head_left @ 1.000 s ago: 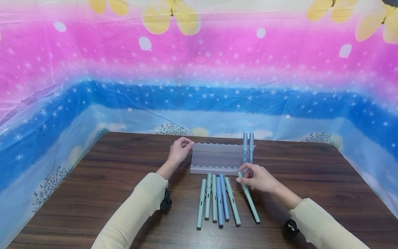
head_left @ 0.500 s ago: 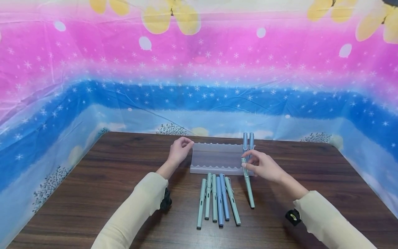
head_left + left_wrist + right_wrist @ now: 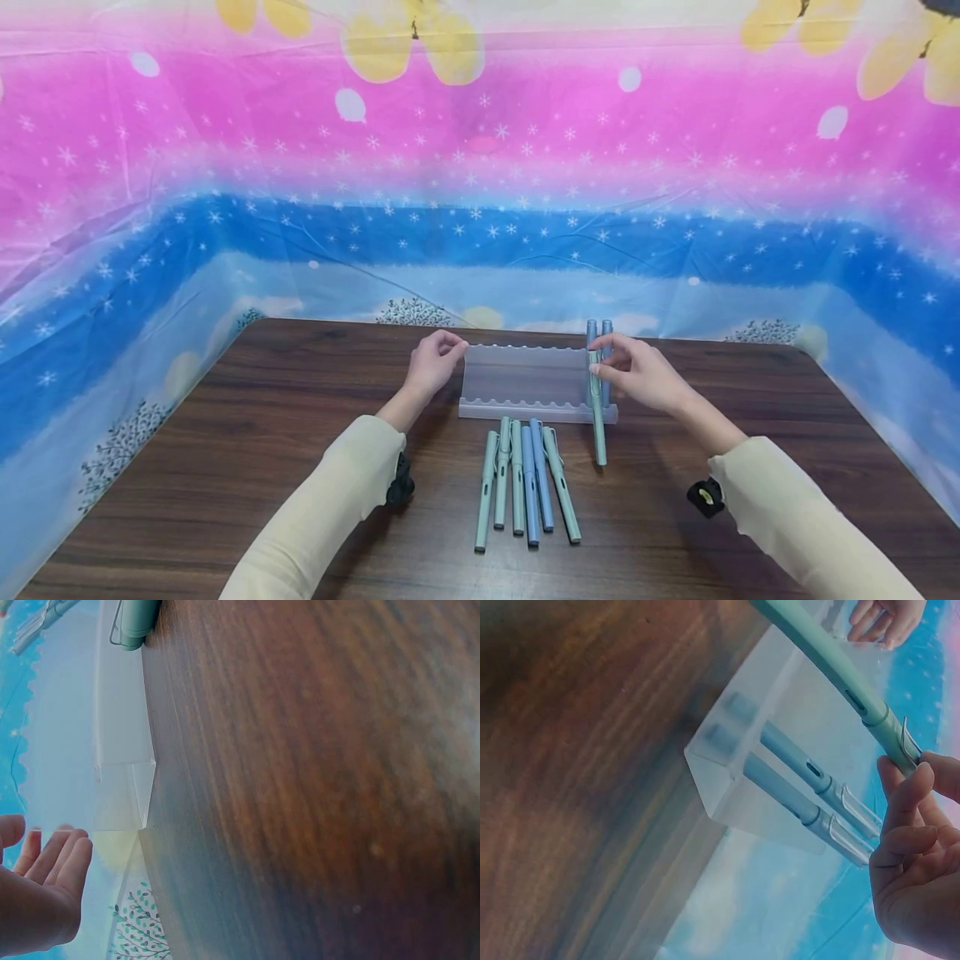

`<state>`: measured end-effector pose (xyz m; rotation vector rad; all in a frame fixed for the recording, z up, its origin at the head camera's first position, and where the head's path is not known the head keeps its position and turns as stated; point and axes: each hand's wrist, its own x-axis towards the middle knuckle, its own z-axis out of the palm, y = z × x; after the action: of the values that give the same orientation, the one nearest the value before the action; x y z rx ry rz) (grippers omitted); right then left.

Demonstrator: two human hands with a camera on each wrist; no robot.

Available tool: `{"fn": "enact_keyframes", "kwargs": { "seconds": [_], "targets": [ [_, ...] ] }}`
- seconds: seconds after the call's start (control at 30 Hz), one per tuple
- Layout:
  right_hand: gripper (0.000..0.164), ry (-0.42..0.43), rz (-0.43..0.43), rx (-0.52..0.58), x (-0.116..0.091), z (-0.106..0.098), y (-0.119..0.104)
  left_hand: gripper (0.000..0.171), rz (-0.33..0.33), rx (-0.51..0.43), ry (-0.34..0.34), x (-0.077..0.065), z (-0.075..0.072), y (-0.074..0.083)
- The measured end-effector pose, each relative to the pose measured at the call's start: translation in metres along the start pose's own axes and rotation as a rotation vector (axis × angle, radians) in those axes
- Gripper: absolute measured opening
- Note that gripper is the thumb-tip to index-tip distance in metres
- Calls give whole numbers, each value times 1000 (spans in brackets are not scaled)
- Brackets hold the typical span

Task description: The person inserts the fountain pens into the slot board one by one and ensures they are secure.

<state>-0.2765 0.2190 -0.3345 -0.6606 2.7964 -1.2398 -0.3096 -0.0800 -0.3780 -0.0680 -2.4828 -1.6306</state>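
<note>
My right hand point(image 3: 636, 371) pinches a green pen point(image 3: 836, 669) by its capped end, thumb and fingertips near the metal clip. The pen hangs tilted in front of the right end of a frosted, clear pen stand point(image 3: 525, 377) with notched edges. Two blue pens point(image 3: 791, 776) stand side by side in the stand's rightmost slots, partly behind my right hand in the head view. At the stand's upper left corner, my left hand point(image 3: 435, 363) pinches the edge between thumb and fingers. In the left wrist view that hand point(image 3: 52, 889) shows at the stand's end.
Several green pens point(image 3: 486, 492) and two blue pens point(image 3: 531, 487) lie in a loose row on the dark wooden table point(image 3: 315, 500), just in front of the stand. A patterned cloth point(image 3: 480, 233) hangs behind the table's far edge.
My right hand has lifted the green pen and carried it away from me, up to the stand's right end, turning it more upright. The left hand has stayed on the stand's corner.
</note>
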Motion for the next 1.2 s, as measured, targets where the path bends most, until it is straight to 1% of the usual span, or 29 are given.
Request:
{"fn": "enact_keyframes", "kwargs": {
  "seconds": [0.27,0.33,0.47,0.5,0.57,0.67,0.83,1.0,1.2],
  "targets": [
    [31,29,-23,16,9,-7,-5,18,-5,6,1,0,0,0],
    [32,29,-9,31,7,-9,-17,18,-4,6,1,0,0,0],
    [32,33,6,53,11,-11,-21,18,-4,-1,-3,0,0,-1],
    [31,37,4,53,13,-11,-21,18,-3,-2,-3,0,0,-1],
    [31,53,-16,48,20,-11,-11,18,1,-1,-2,0,0,-1],
    [30,77,-31,29,24,-12,-12,17,2,-1,0,1,0,-1],
    [31,105,-28,-8,28,-14,-16,18,4,1,-2,1,-1,-2],
    [32,136,-28,-7,30,-14,-17,18,0,8,-1,1,-1,-2],
    [33,209,-74,-40,33,-11,-14,18,4,7,-1,1,0,-2]
  ]
}}
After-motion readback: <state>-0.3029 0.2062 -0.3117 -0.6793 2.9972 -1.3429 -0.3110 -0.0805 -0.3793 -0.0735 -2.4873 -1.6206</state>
